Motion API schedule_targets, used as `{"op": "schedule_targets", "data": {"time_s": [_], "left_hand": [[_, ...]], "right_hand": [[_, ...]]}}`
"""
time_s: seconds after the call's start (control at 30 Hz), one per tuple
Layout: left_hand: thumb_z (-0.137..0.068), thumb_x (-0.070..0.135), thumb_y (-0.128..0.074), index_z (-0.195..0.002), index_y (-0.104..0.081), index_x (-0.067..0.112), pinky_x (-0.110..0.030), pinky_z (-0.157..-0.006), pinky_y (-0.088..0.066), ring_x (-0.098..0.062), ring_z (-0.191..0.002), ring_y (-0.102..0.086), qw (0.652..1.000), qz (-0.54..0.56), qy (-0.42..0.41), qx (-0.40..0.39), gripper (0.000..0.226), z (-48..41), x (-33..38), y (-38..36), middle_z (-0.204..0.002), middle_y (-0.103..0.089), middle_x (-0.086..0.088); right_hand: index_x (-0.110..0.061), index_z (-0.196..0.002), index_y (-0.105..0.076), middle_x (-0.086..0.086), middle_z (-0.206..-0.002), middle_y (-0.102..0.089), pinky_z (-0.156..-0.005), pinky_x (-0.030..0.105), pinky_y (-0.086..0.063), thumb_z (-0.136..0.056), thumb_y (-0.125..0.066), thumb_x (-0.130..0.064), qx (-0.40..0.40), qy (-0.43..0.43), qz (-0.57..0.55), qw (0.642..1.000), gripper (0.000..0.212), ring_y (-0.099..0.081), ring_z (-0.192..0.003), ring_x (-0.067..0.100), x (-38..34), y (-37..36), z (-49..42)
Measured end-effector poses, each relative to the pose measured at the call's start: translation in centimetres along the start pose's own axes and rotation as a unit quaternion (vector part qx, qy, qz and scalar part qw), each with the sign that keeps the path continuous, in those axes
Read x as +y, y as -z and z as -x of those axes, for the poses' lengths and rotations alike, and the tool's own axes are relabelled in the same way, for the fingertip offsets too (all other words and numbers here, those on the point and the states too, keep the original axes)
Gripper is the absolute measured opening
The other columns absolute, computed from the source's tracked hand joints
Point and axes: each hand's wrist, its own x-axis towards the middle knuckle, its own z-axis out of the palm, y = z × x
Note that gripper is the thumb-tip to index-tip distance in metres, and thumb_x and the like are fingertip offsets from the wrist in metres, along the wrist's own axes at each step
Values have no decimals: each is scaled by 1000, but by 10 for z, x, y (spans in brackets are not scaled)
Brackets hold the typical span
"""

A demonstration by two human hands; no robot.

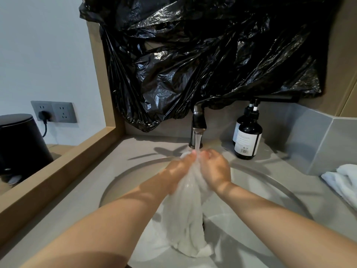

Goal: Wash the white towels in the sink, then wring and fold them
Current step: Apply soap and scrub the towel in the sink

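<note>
You gripped the towel with both hands, left hand and right hand side by side. The fingers of both were curled round its bunched top under the water running from the tap. The rest hung into the sink, its lower end on the basin floor. A second towel lay on the counter at the right, near two dark bottles.

Bare forearms extend from 7 and 5 o'clock — left hand and right hand meet centrally, each grip curled round a white towel.
</note>
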Motion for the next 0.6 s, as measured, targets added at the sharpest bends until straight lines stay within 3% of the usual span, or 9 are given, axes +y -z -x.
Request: {"op": "schedule_targets", "data": {"time_s": [0.07,0.1,0.2,0.27,0.33,0.4,0.43,0.5,0.6], "left_hand": [[-72,72,-66,-126,-63,16,-47,-104,-46,-29,-113,-63,998,19,30,-45,78,2,2,1,-121,-67,-11],[-75,68,-65,-126,-63,14,-48,-103,-47,-31,-112,-65,997,28,41,-59,75,4,2,3,-120,-68,-15],[-101,38,-47,-110,-66,5,-29,-75,-58,-19,-82,-72,994,33,55,-88,39,11,4,3,-97,-72,-13],[-106,38,-33,-101,-67,7,-21,-62,-56,-13,-71,-72,994,56,57,-81,47,13,2,6,-84,-73,-7],[-99,64,-24,-115,-68,9,-27,-77,-58,-19,-93,-73,995,61,41,-69,72,16,2,6,-100,-75,-11],[-79,87,-33,-126,-65,17,-43,-96,-53,-30,-108,-67,997,63,37,-39,91,7,-2,5,-115,-70,-17],[-77,86,-38,-128,-64,18,-48,-101,-48,-34,-112,-65,997,57,32,-39,89,-3,-9,7,-118,-68,-19],[-89,62,-49,-124,-65,13,-49,-100,-48,-37,-108,-65,998,35,42,-31,63,-16,-14,4,-113,-69,-20],[-94,38,-50,-98,-64,8,-37,-81,-49,-31,-88,-61,993,61,62,-78,33,6,7,-8,-89,-63,-15]], "right_hand": [[-15,-76,-57,9,-88,-63,-76,32,-42,-95,-39,-30,-12,-58,-22,998,31,-56,-86,31,2,7,-8],[-13,-74,-57,9,-83,-62,-74,32,-44,-95,-40,-28,-25,-86,-48,995,31,-58,-82,31,3,8,-11],[-14,-71,-53,5,-67,-56,-55,23,-42,-93,-45,-27,-41,-113,-105,987,27,-52,-64,25,2,1,-7],[-18,-76,-54,4,-81,-57,-62,22,-40,-89,-47,-35,-45,-69,-79,993,23,-51,-71,21,0,-11,3],[-22,-80,-53,0,-100,-54,-76,25,-38,-91,-49,-38,-30,-53,-69,996,20,-53,-81,18,3,-19,12],[-22,-76,-52,-1,-101,-55,-78,27,-38,-90,-49,-40,-17,-55,-83,995,23,-55,-83,17,2,-21,15],[-21,-73,-52,0,-99,-59,-79,28,-40,-89,-48,-42,-6,-50,-80,996,26,-58,-85,20,-1,-19,14],[-19,-74,-58,5,-93,-65,-80,32,-45,-90,-44,-37,-15,-53,-67,996,28,-60,-90,29,-4,-13,3],[-9,-85,-64,14,-96,-67,-87,39,-49,-94,-41,-26,-37,-121,-98,987,29,-61,-91,32,0,-5,-10]]}}
